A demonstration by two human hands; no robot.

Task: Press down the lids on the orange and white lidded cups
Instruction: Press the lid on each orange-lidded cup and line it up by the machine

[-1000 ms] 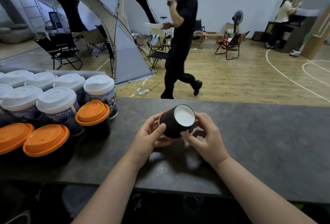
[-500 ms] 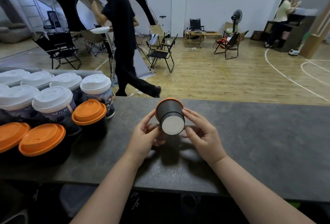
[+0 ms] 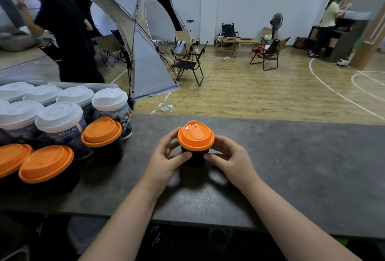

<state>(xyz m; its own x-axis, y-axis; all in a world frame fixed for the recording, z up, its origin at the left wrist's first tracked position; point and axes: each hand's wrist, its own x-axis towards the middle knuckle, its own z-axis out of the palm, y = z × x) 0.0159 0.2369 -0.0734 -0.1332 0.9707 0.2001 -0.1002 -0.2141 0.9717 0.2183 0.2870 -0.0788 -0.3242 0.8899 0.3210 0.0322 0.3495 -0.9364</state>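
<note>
The black cup (image 3: 194, 158) is now standing upright with its orange lid (image 3: 195, 135) facing up. A moment ago it was being tipped over with its pale base turned toward the camera, so the check of the underside seems finished and the lid is being brought into position for a press from above. It is sitting near the middle of the counter (image 3: 302, 167); whether the base is actually touching the surface is hidden by the hands. The left hand (image 3: 166, 162) and right hand (image 3: 231, 156) are both curling round the cup wall, thumbs pinching the near side just under the lid's rim, fingers wrapping behind. Nothing is pressing on top of the lid yet, and it is looking level all round. To the left, well apart from the hands, the other orange-lidded cups (image 3: 101, 132) and the white-lidded cups (image 3: 59, 117) are crowding together, some touching. The counter's right half is offering free room, and both its far and near edges are lying well clear of the cup. Beyond it, a person in black (image 3: 68, 31) is passing further left than before.
</note>
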